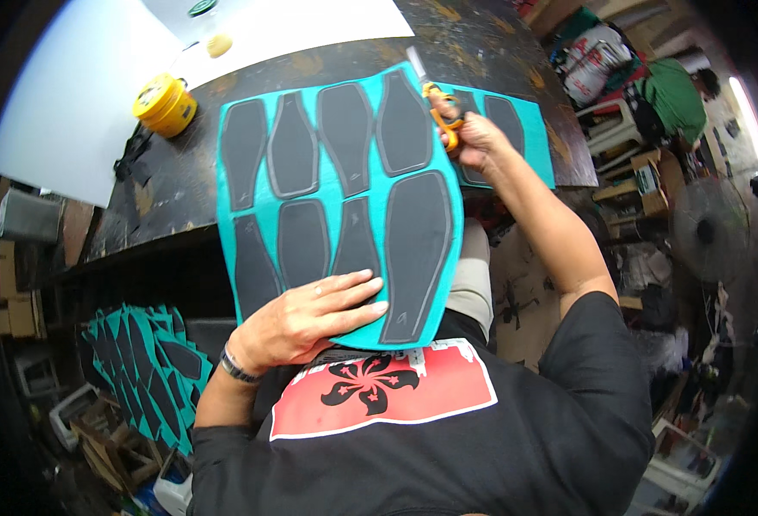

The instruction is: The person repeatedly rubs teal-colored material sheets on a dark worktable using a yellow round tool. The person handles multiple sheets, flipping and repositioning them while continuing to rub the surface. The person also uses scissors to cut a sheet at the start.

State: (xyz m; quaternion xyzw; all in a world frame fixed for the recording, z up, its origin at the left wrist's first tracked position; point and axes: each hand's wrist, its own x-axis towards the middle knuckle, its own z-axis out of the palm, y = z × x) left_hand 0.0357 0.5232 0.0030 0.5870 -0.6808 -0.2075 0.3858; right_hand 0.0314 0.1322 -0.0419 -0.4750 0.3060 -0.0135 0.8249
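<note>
Teal sheet (336, 228) of smooth, thin-looking material spreads ahead of the left hand (306, 318), its near edge curving out over the person's lap and its far part over the bench (482, 52). Dark grey panels (418, 241) cover it in two rows, matte and elongated, pinched toward one end and rounded at the other, most traced with a pale line just inside the edge. The left hand lies on the sheet's near edge, fingers long and nearly together on top; its thumb is hidden, so I cannot tell whether it pinches from below. The right hand (475, 142), beside the sheet's far right edge, curls round the yellow-orange handles of metal-bladed scissors (433, 89), whose blades point away from it. Beneath and beyond that hand, a second teal piece (534, 129) with similar panels rests on the bench's dark, scuffed top. Left of the left hand and lower down sits a jagged-edged heap of teal-and-grey pieces (142, 365). Far ahead of it stands a rounded yellow tub (166, 105).
</note>
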